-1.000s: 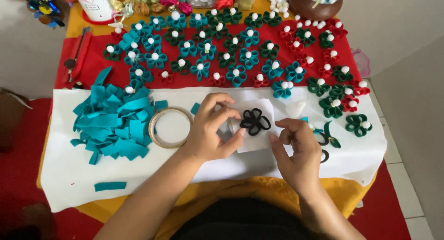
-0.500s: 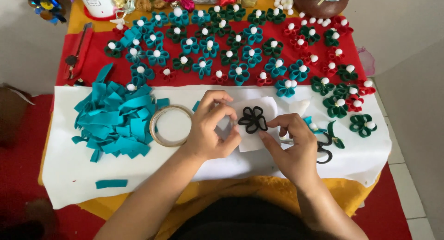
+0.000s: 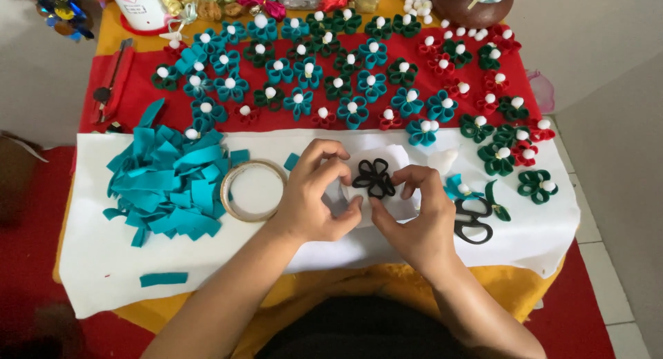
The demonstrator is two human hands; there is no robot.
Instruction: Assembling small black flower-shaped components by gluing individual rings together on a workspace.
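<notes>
The dark green looped flower point(image 3: 373, 178) sits mid-bench on a white scrap point(image 3: 404, 205); the right hand point(image 3: 407, 217) has come in from the scissors point(image 3: 473, 221), so both grips now pinch its petals, left hand point(image 3: 314, 193) opposite

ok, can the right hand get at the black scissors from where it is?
Probably yes. The right hand rests at the dark flower, and the black scissors lie just beside it on the white sheet, handles uncovered, nothing between them.
</notes>
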